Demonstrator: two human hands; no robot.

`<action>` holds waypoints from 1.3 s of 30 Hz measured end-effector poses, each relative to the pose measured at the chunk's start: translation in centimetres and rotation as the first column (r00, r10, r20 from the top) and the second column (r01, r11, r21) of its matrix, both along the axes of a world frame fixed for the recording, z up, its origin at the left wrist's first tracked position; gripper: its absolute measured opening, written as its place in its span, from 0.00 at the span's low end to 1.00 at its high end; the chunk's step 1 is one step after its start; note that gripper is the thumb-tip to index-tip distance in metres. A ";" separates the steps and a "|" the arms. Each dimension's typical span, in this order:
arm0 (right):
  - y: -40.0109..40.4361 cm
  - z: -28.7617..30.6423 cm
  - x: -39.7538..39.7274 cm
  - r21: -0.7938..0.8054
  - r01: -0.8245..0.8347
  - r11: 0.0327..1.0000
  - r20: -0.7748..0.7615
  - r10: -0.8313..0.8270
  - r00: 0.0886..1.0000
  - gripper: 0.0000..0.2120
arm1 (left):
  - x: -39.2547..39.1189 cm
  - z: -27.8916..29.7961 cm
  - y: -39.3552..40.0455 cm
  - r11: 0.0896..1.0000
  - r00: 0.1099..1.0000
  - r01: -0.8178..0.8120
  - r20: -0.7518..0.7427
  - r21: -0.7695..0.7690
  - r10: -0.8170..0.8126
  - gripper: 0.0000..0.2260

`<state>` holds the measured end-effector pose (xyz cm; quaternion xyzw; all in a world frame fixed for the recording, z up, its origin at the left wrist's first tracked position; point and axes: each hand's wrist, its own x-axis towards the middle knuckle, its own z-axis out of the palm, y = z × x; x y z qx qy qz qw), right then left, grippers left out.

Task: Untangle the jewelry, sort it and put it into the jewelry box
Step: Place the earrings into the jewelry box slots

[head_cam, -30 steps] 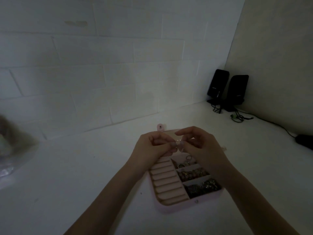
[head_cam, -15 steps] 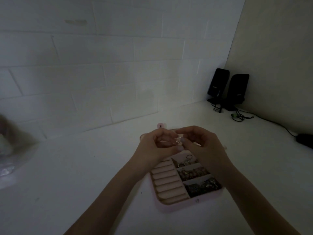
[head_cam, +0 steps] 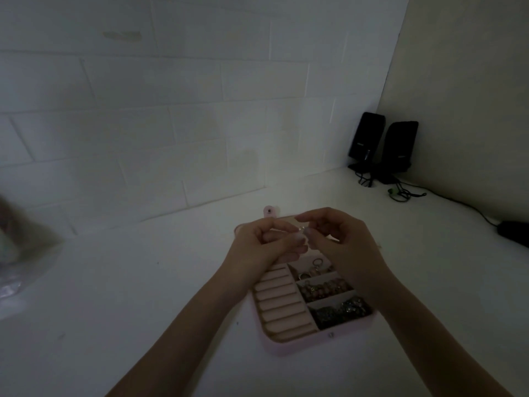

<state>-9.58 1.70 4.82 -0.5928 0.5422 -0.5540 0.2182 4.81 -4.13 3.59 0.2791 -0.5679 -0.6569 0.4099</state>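
Head view: left hand (head_cam: 264,243) and right hand (head_cam: 340,245) pinch a small jewelry piece (head_cam: 301,230) over the jewelry box (head_cam: 323,343), untangling; next, likely sorting it into a compartment.

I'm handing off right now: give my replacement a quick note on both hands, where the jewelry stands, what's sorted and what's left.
Left hand and right hand: both raised over the open jewelry box, fingertips together, pinching one small shiny piece; too small to identify.
Box: pink, on the white counter. Ring slots on its left side look unfilled. Right side, far to near: rings, beaded pieces, dark glittery pieces.
Done: three compartments hold sorted jewelry.
Left: free the pinched piece and place it in the box. No loose jewelry is visible elsewhere.
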 end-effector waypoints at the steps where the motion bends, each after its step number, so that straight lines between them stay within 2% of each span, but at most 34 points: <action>1: 0.0 0.0 0.0 -0.001 0.002 1.000 0.000 -0.002 1.000 0.12 | 0.0 0.0 0.0 1.000 1.000 -0.013 0.008 -0.012 0.013 0.06; 5: 0.1 0.1 0.0 0.001 0.020 1.000 -0.010 -0.020 1.000 0.12 | 0.4 -0.2 -0.5 0.998 0.999 -0.023 0.025 -0.063 0.024 0.08; 11: 0.2 0.1 0.0 0.006 0.047 0.999 -0.035 -0.047 0.998 0.10 | 0.4 0.0 -0.3 0.998 0.999 -0.041 0.027 -0.048 0.042 0.11; 17: 0.2 0.2 0.1 -0.002 0.050 0.999 -0.044 -0.050 0.998 0.13 | 0.6 0.4 -0.2 0.998 0.997 -0.050 0.057 -0.040 0.052 0.09; 22: 0.2 0.2 0.1 -0.005 0.063 0.998 -0.053 -0.063 0.997 0.12 | 0.5 0.3 -0.5 0.994 0.996 0.001 -0.092 0.107 0.009 0.03; 25: 0.2 0.1 0.1 0.005 0.050 0.999 -0.051 -0.050 0.997 0.13 | 0.5 0.3 -0.4 0.996 0.994 -0.027 -0.102 0.089 0.036 0.03; 32: 0.0 -0.2 0.3 0.050 -0.029 0.998 0.138 0.022 0.990 0.05 | 0.5 0.6 -0.3 0.985 0.989 -0.082 -0.109 0.152 0.099 0.03; 39: 0.1 0.0 0.4 0.124 -0.061 0.990 0.331 0.016 0.943 0.06 | 0.5 1.0 0.1 0.996 0.995 -0.073 -0.059 0.048 0.076 0.09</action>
